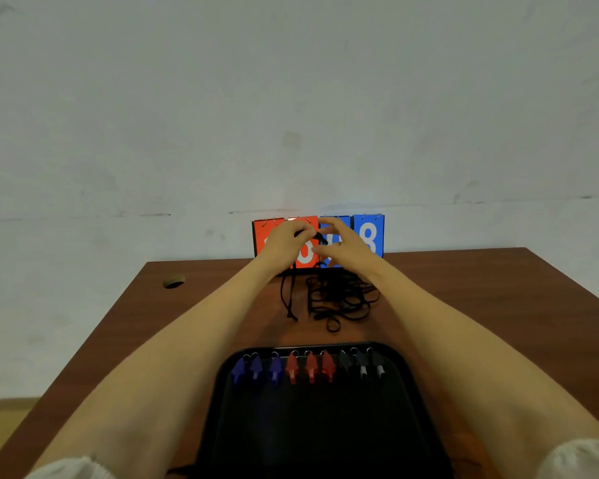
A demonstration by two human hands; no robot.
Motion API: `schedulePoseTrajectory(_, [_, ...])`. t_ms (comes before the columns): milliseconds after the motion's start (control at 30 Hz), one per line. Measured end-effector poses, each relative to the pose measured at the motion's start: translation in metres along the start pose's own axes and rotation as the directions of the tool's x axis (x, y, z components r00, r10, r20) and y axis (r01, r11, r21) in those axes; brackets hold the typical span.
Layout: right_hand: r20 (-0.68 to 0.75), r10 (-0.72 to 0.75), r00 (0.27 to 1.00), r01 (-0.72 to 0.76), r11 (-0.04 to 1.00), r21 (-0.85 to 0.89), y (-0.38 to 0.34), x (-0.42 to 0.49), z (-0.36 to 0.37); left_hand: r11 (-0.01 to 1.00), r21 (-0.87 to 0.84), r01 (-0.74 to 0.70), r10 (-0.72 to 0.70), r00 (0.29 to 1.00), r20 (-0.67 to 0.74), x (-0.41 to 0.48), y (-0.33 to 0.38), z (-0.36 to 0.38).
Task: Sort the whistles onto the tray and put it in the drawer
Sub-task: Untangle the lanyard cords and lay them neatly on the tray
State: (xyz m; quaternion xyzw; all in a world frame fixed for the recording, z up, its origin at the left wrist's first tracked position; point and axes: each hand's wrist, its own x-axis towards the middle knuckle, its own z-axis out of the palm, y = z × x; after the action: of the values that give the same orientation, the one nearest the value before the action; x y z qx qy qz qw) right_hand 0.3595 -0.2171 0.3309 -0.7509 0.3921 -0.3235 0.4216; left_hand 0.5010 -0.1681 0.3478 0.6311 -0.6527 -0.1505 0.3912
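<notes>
Left grip point(284, 243) pinches a black cord point(288, 299) before the scoreboard point(372, 236), beside tangled cords point(343, 299).

Brown table point(481, 299) with black tray point(411, 369), tangled black cords point(343, 299) and red-and-blue scoreboard point(370, 236) at its back edge.

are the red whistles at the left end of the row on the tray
No, the red whistles sit mid-row on the tray, and the blue whistles hold the left end.
</notes>
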Motion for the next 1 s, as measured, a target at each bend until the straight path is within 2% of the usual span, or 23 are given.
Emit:
schedulePoseTrajectory(67, [-0.014, -0.022, 1.0, 0.021, 0.997, -0.076, -0.001, 0.002, 0.007, 1.0, 0.013, -0.006, 0.006, 1.0, -0.022, -0.001, -0.004, 0.002])
schedulePoseTrajectory(133, [-0.084, -0.045, 0.995, 0.03, 0.984, -0.178, 0.002, 0.004, 0.01, 0.999, 0.05, 0.007, -0.002, 0.996, -0.088, -0.003, -0.005, 0.002])
schedulePoseTrajectory(200, [-0.091, -0.065, 0.994, 0.033, 0.949, -0.314, 0.007, 0.004, 0.009, 0.999, 0.02, 0.045, -0.041, 0.984, -0.175, -0.005, -0.005, 0.003])
schedulePoseTrajectory(267, [-0.068, -0.015, 0.998, -0.016, 0.902, -0.432, 0.018, 0.003, 0.006, 0.993, -0.068, 0.099, -0.113, 0.958, -0.265, -0.008, -0.004, 0.003])
schedulePoseTrajectory(367, [-0.143, 0.073, 0.987, -0.135, 0.861, -0.491, 0.044, -0.001, -0.006, 0.98, -0.119, 0.163, -0.193, 0.929, -0.316, -0.009, -0.012, 0.0])
schedulePoseTrajectory(433, [-0.143, 0.13, 0.981, -0.187, 0.824, -0.534, 0.056, -0.006, -0.014, 0.983, -0.065, 0.175, -0.186, 0.937, -0.297, -0.011, -0.019, -0.001])
schedulePoseTrajectory(500, [-0.036, 0.172, 0.984, -0.163, 0.816, -0.555, 0.058, -0.011, -0.017, 0.984, -0.024, 0.175, -0.176, 0.951, -0.254, -0.013, -0.024, 0.001])
schedulePoseTrajectory(600, [0.046, 0.061, 0.997, -0.036, 0.905, -0.425, 0.037, -0.015, -0.007, 0.989, 0.03, 0.145, -0.137, 0.975, -0.177, -0.017, -0.022, 0.007])
schedulePoseTrajectory(667, [0.032, -0.031, 0.999, 0.041, 0.93, -0.366, 0.019, -0.013, 0.002, 0.993, 0.065, 0.101, -0.092, 0.987, -0.129, -0.021, -0.017, 0.008])
schedulePoseTrajectory(733, [0.021, -0.053, 0.998, 0.057, 0.936, -0.348, 0.003, -0.012, 0.006, 0.995, 0.076, 0.069, -0.061, 0.992, -0.109, -0.023, -0.011, 0.006])
schedulePoseTrajectory(800, [0.001, -0.063, 0.998, 0.058, 0.926, -0.373, -0.009, -0.014, 0.002, 0.995, 0.089, 0.051, -0.042, 0.994, -0.101, -0.024, -0.005, 0.001])
schedulePoseTrajectory(900, [-0.067, -0.103, 0.992, 0.066, 0.908, -0.414, -0.023, -0.019, -0.011, 0.976, 0.216, 0.009, 0.004, 0.998, -0.059, -0.027, 0.001, -0.01])
schedulePoseTrajectory(1000, [-0.178, -0.202, 0.963, 0.084, 0.853, -0.515, -0.038, -0.024, -0.032, 0.954, 0.299, 0.01, 0.007, 0.998, -0.055, -0.03, 0.005, -0.024])
